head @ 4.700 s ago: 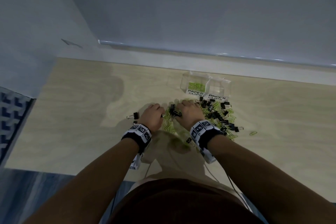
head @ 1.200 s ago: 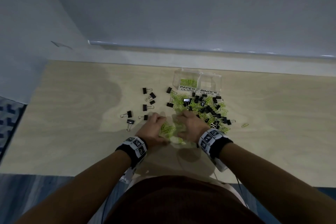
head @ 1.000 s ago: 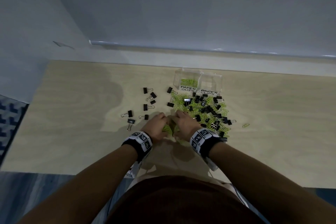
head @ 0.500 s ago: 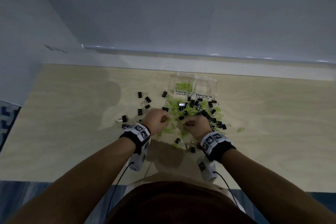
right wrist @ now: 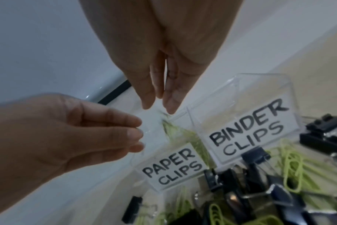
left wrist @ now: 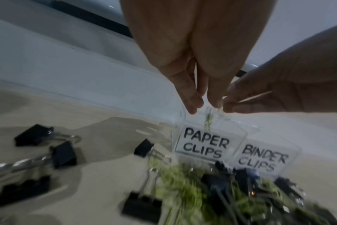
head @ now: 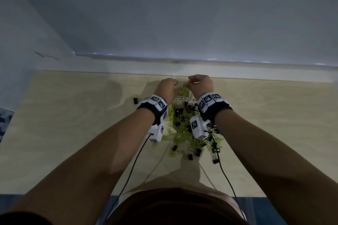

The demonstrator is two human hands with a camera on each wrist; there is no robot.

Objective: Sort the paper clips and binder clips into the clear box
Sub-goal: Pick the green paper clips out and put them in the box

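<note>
The clear box (head: 182, 99) stands at the table's far edge, labelled PAPER CLIPS (left wrist: 206, 144) on the left and BINDER CLIPS (right wrist: 246, 134) on the right. Both hands hang over the paper-clip half. My right hand (right wrist: 158, 108) points its fingers down with the tips slightly parted. Green paper clips (right wrist: 169, 127) fall, blurred, from them into that half. My left hand (left wrist: 202, 106) is just beside it, fingers straight and close together, with nothing seen between them. The mixed pile (head: 184, 129) of green paper clips and black binder clips lies in front of the box, under my wrists.
Stray black binder clips (left wrist: 33, 134) lie left of the box, and one (head: 135, 100) shows beside my left wrist. A white ledge and wall (head: 182, 67) run right behind the box. Wrist-camera cables (head: 131, 170) trail towards my body.
Both hands rose from the pile, where they gathered green paper clips, and moved forward over the box's paper-clip half. Clips now fall from the right fingertips.
</note>
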